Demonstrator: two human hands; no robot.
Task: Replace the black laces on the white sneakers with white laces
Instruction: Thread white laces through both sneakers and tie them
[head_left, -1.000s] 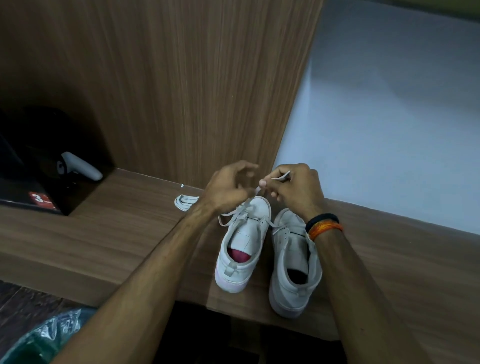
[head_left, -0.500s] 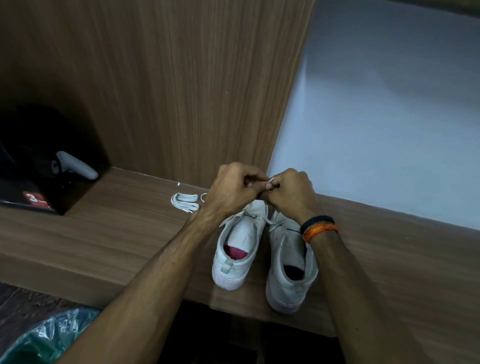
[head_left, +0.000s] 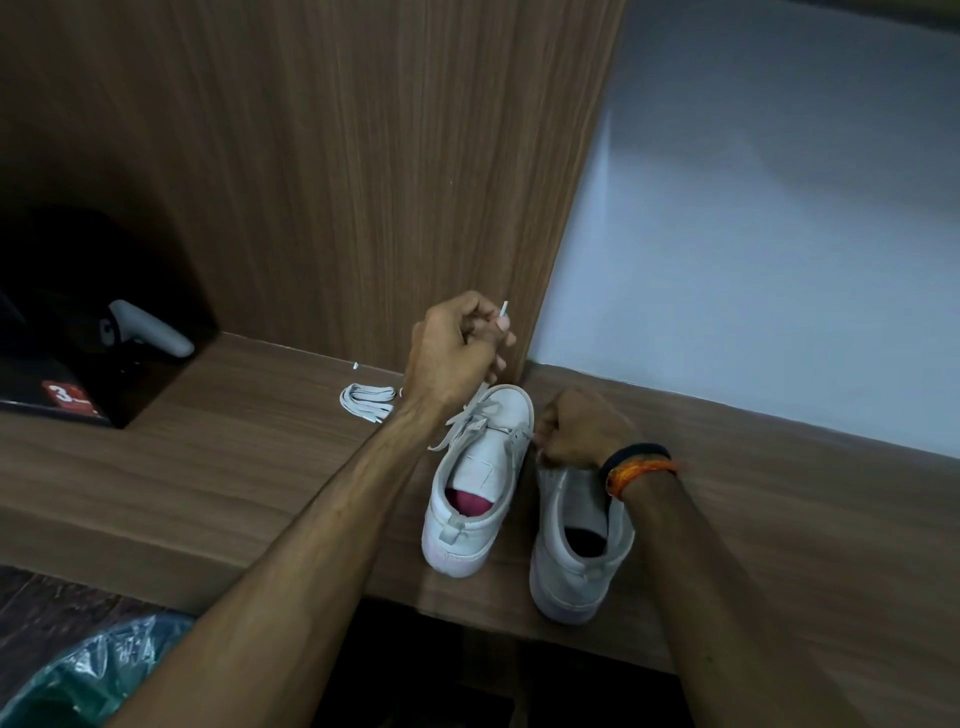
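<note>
Your left hand (head_left: 449, 353) is raised above the toe of the left-side white low-top sneaker (head_left: 475, 483), its fingers (head_left: 488, 332) curled tight round the white flat lace (head_left: 470, 415); the lace's stiff tip (head_left: 504, 308) pokes up out of the pinch, and the strap runs down from your palm to the eyelets near that sneaker's toe. A loose end of the same lace trails off the sneaker's left side onto the brown wood-grain counter (head_left: 208, 467).

Your right hand (head_left: 576, 428) sits lower, just right of that sneaker's toe and over the front of the second white sneaker (head_left: 576, 551), which stands beside the first, heel toward you. Its fingers are folded in at the first sneaker's right eyelet row and seem to pinch the lace there, though the lace itself is too small to see inside the grip. A black band and an orange thread bracelet (head_left: 641, 467) circle that wrist.

Left of the first sneaker, on the counter near the tall wooden panel (head_left: 363, 156), lies a bundled spare white lace (head_left: 366, 401). Farther left of the sneaker, a dark box with a red label (head_left: 67, 397) sits in a shadowed recess with a grey handle-shaped object (head_left: 150, 327) resting on it
</note>
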